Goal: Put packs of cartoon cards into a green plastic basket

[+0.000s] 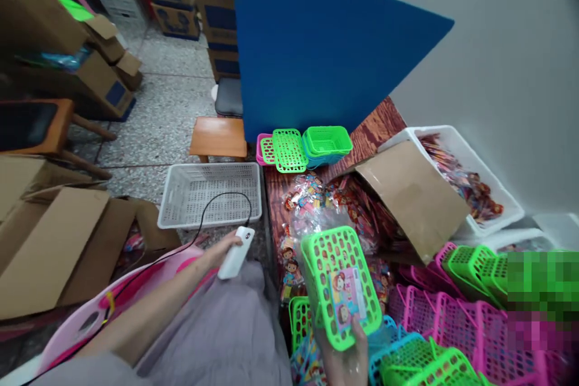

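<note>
Resting over my lap, my left hand (pixel 222 251) grips a white power bank (pixel 235 256) with a black cable (pixel 226 194) running from its top end. My right hand (pixel 350 353) is closed on the lower end of a green plastic basket (pixel 337 253). The basket is tilted upright, its slotted face toward me, with clear plastic around it. A printed card (pixel 347 298) with cartoon figures lies on that face, under my thumb. Behind the basket, packets with cartoon figures (pixel 292 268) cover the dark wood-patterned table. Another green basket (pixel 299 316) stands below it, partly hidden.
Pink, green and blue baskets (pixel 456 319) stand in rows at right. A cardboard flap (pixel 414 199) and a white tub (pixel 493 184) of packets lie behind. Green basket stacks (pixel 328 140) stand by a blue panel (pixel 316 54). Left are a white crate (pixel 165 196), stool (pixel 218 136) and cartons (pixel 85 253).
</note>
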The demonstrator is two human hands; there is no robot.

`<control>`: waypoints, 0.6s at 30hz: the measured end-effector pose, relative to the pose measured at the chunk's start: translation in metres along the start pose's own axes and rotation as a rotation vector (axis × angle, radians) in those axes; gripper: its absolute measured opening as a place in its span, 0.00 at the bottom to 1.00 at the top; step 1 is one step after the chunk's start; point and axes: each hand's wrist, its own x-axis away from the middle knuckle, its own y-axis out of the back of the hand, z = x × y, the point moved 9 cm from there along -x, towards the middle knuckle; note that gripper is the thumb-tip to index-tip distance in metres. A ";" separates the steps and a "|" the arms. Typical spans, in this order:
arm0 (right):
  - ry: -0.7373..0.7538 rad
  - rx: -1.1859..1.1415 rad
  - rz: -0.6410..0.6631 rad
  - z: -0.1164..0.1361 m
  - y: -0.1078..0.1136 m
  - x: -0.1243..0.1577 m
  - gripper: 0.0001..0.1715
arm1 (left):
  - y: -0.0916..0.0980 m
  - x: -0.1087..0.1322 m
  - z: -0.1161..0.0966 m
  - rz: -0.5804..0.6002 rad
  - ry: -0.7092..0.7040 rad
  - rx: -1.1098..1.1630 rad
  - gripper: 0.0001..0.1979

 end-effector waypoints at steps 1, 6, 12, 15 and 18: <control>-0.016 0.029 -0.014 -0.003 0.000 -0.004 0.26 | 0.024 0.004 0.005 -0.037 0.005 0.025 0.28; 0.003 0.334 -0.001 -0.022 -0.009 -0.018 0.38 | 0.132 0.035 0.078 -0.276 0.087 0.169 0.24; -0.031 0.617 0.007 -0.064 -0.014 -0.021 0.45 | 0.187 0.075 0.192 -0.422 0.219 0.329 0.18; 0.006 0.758 0.047 -0.084 -0.019 -0.016 0.47 | 0.200 0.085 0.230 -0.445 0.298 0.318 0.14; -0.042 0.836 0.106 -0.107 -0.013 -0.012 0.44 | 0.216 0.087 0.248 -0.471 0.338 0.235 0.12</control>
